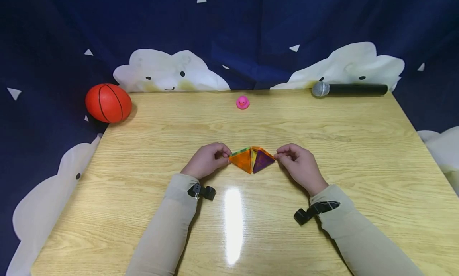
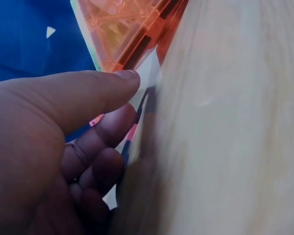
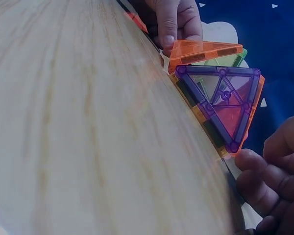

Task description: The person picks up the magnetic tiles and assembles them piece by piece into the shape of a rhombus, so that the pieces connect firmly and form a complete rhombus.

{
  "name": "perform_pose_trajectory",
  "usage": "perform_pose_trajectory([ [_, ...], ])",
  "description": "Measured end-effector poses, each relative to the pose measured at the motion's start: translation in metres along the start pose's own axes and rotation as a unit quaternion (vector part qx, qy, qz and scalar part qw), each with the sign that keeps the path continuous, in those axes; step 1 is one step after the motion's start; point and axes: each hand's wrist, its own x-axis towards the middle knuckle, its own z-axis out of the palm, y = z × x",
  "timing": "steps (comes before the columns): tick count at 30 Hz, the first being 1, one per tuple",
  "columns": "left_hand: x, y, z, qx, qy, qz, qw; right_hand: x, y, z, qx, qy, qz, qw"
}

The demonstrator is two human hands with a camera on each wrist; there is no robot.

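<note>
Between the two hands, triangular translucent magnetic tiles stand on the table as two small peaked shapes side by side. On the left is an orange tile (image 1: 242, 161) with green behind it; to the right, a purple tile (image 1: 263, 161) with orange and yellow around it. My left hand (image 1: 209, 160) pinches the outer corner of the orange shape with thumb and forefinger. At the outer corner of the purple shape, my right hand (image 1: 300, 166) pinches with its fingertips. The purple tile (image 3: 223, 105) leans close against the orange one (image 3: 201, 51) in the right wrist view.
A red ball (image 1: 108, 103) with black lines lies at the table's back left corner. A pink toy duck (image 1: 242, 103) is at the back middle, and a black microphone (image 1: 355, 89) at the back right. Behind hangs a dark blue curtain (image 1: 251, 28) with clouds.
</note>
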Motion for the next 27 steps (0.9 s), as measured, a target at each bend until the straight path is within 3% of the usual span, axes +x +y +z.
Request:
perform_pose_trajectory([
  [13,0.0001,-0.0007,0.0009,-0.027,0.015,0.008,0.9995,-0.0007,-0.0009,-0.0008,0.029,-0.015,0.0,0.9995],
  [20,-0.0003,0.0004,0.0008,-0.028,0.017,0.009,0.9994,0.0003,-0.0003,0.0005,0.004,-0.018,0.003,0.9998],
  [27,0.0007,0.0013,0.0013,-0.061,0.005,0.012,0.998,0.0008,0.0,0.0002,-0.026,-0.049,0.003,0.9985],
])
